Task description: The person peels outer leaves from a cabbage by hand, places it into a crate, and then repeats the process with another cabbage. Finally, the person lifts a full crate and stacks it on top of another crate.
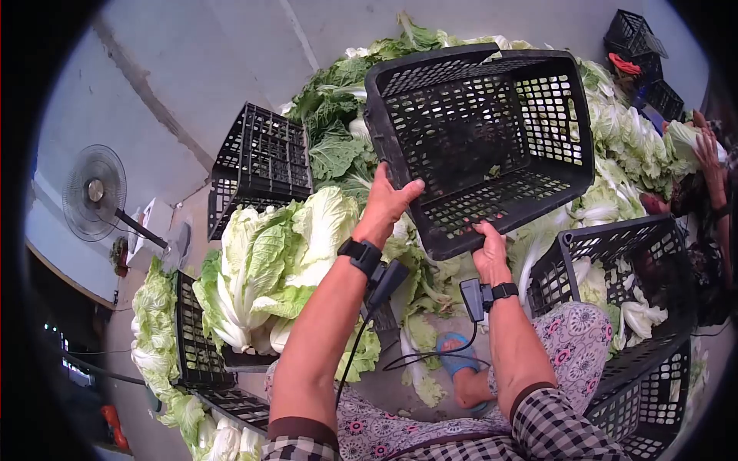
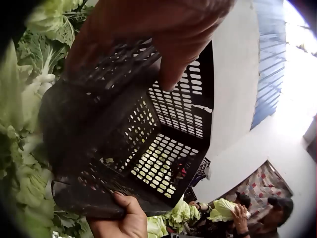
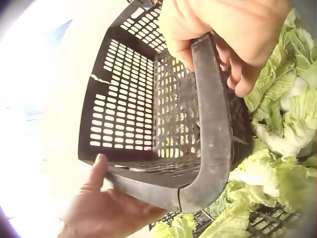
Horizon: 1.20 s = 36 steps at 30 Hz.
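Note:
Both hands hold up a black plastic crate (image 1: 378,123) with slotted walls, tilted so its open side faces me. My left hand (image 1: 386,203) grips the left rim, its thumb lying over the edge. At the near edge, my right hand (image 1: 490,257) holds the rim; in the right wrist view its fingers curl round the rim (image 3: 213,99). Inside the crate only a small leaf scrap (image 1: 494,169) shows. Behind and below it lies a large heap of napa cabbages (image 1: 338,154). Nearest the left forearm, more cabbages (image 1: 257,269) fill another crate.
An upended black crate (image 1: 261,161) stands left of the heap. On the right, a crate (image 1: 569,265) contains loose leaves. A pedestal fan (image 1: 94,184) is at far left. Another person's hand (image 1: 706,146) holds a cabbage at far right. Stacked crates (image 1: 634,38) stand at the back.

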Motion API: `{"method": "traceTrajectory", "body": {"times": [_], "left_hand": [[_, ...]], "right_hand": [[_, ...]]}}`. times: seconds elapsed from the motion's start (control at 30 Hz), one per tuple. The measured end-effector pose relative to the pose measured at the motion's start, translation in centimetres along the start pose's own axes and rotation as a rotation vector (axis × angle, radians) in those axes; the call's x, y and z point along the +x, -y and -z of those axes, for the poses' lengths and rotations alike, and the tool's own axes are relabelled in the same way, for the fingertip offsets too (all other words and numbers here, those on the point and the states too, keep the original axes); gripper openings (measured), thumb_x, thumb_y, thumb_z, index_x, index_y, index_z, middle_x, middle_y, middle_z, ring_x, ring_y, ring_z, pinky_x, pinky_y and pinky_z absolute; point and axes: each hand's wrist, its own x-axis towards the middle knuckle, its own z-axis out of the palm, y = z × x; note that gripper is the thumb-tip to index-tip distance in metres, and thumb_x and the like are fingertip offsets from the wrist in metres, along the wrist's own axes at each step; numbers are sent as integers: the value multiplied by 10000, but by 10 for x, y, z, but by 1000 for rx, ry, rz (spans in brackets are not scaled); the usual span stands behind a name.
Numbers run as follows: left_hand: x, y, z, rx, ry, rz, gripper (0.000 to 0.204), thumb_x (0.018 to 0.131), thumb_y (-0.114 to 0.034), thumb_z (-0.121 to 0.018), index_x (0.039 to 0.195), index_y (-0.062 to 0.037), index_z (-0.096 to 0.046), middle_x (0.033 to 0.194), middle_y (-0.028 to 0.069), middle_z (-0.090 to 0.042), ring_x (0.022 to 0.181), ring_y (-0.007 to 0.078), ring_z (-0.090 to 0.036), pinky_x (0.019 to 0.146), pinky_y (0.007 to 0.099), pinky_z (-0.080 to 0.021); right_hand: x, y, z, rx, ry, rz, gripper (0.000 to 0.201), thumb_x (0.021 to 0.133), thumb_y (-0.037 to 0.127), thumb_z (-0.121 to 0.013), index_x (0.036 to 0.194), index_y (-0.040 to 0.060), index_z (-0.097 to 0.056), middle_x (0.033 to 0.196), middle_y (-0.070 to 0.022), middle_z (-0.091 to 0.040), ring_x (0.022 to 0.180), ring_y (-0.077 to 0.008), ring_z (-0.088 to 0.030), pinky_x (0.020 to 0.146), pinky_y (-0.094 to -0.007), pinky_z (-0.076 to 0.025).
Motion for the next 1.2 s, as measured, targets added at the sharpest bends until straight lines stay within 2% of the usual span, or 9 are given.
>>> {"method": "traceTrajectory", "body": {"times": [0.07,0.2,0.4,0.47,0.73,0.83,0.93,1.1,1.2], "left_hand": [[13,17,-11,-180,21,114,842,725,-277,-744,1346,-2,-245,1197,166,-517,978,279,-573,843,381,-460],[37,31,-16,462,-280,-97,618,691,-141,-598,1242,54,-395,970,203,-632,895,311,-627,801,362,-477],[17,-15,4,212,-350,-256,568,676,-154,-589,1169,70,-417,869,219,-634,802,327,-641,743,363,-487],[-13,-43,25,90,-363,-304,529,680,-128,-578,1141,76,-416,800,136,-609,679,202,-607,646,317,-497],[-234,-94,116,-388,-431,-561,405,753,-59,-651,1104,-23,-453,918,51,-547,800,145,-569,688,347,-548],[-313,-95,140,-765,-442,-419,389,811,-93,-635,1157,-70,-456,1020,71,-584,930,227,-590,767,468,-531],[-385,-89,159,-918,-515,-660,457,791,-17,-524,1212,-163,-419,1130,82,-562,962,312,-574,726,564,-516],[-534,-110,202,-853,-647,-753,468,766,-100,-476,1215,2,-387,1300,227,-432,1179,510,-385,976,652,-331],[-624,-117,222,-725,-874,-790,543,763,-112,-504,1245,67,-331,1337,263,-370,1218,504,-335,1034,614,-277]], "right_hand": [[7,1,-6,4,32,28,669,678,-99,-549,1257,195,-387,947,-62,-550,803,-254,-602,702,-425,-499],[3,8,-21,35,60,23,652,679,-107,-525,1228,222,-399,947,-63,-521,792,-264,-590,706,-438,-503],[-23,29,-73,47,186,10,621,696,-123,-506,1216,190,-372,968,-89,-510,844,-335,-591,736,-490,-509],[-45,34,-98,12,273,14,640,715,-110,-518,1258,185,-349,1001,-101,-513,914,-352,-589,788,-496,-501],[-200,45,-186,-260,934,97,729,763,-52,-500,1401,113,-189,1291,-184,-398,1170,-348,-475,1006,-461,-382],[-271,42,-210,-347,1133,185,742,767,8,-536,1411,68,-174,1370,-188,-332,1213,-347,-436,1031,-453,-359],[-325,31,-226,-283,1493,284,808,781,136,-643,1419,48,-156,1407,-179,-308,1244,-342,-404,1044,-435,-332],[-382,33,-227,-669,1707,19,1009,623,600,-711,1356,6,-352,1323,-180,-450,1236,-291,-434,1028,-406,-326],[-354,-4,-221,-875,1809,-60,768,736,497,-688,1279,4,-461,1198,-157,-557,1121,-249,-530,973,-368,-388]]}}
